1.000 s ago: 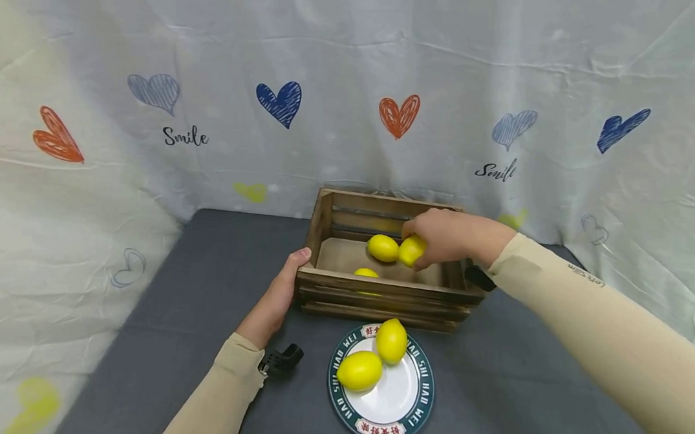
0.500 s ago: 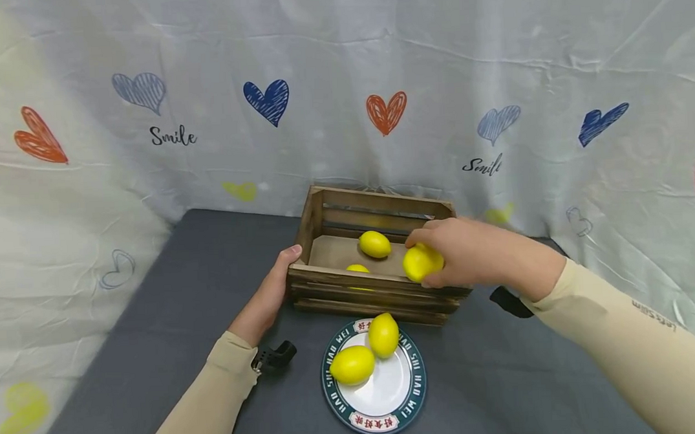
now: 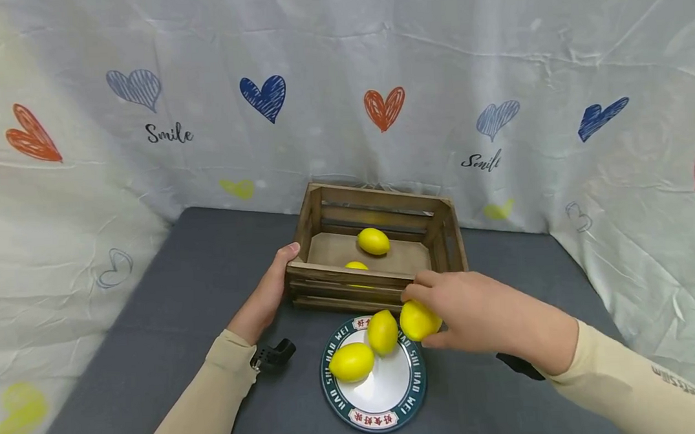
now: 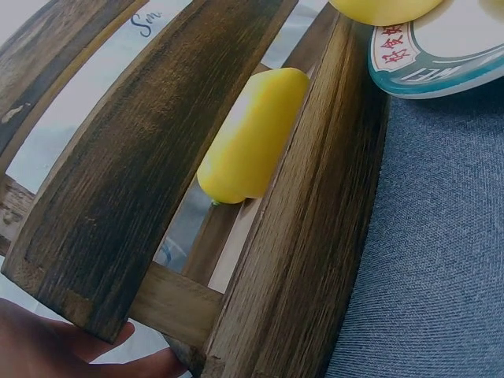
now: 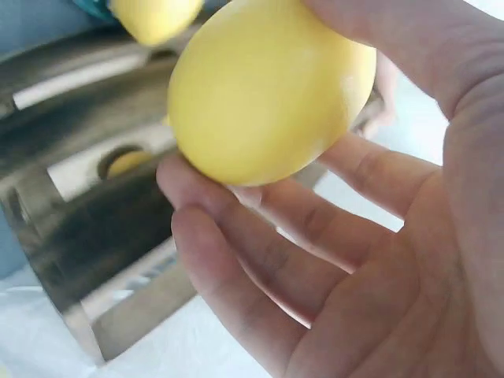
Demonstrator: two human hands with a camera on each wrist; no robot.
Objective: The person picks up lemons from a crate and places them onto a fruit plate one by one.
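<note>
My right hand (image 3: 474,312) grips a lemon (image 3: 419,321) between thumb and fingers, above the upper right rim of a round plate (image 3: 411,405). In the right wrist view the held lemon (image 5: 268,94) is large against the curled fingers. On the plate lie two lemons, one to the left (image 3: 352,362) and one near the back (image 3: 383,332). Behind it stands a slatted wooden crate (image 3: 350,288), whose left front corner my left hand (image 3: 266,295) holds, thumb at the rim. Inside are a lemon (image 3: 374,242) and another (image 3: 357,266) partly hidden by the front wall.
A dark grey cloth (image 3: 210,268) covers the table. Behind the crate hangs a pale curtain (image 3: 328,49) printed with hearts, close to its back wall. The plate sits directly before the crate's front slats.
My right hand has lifted the lemon out of the crate and brought it over the front wall towards the plate. My left hand stays on the crate. The head view has shifted slightly.
</note>
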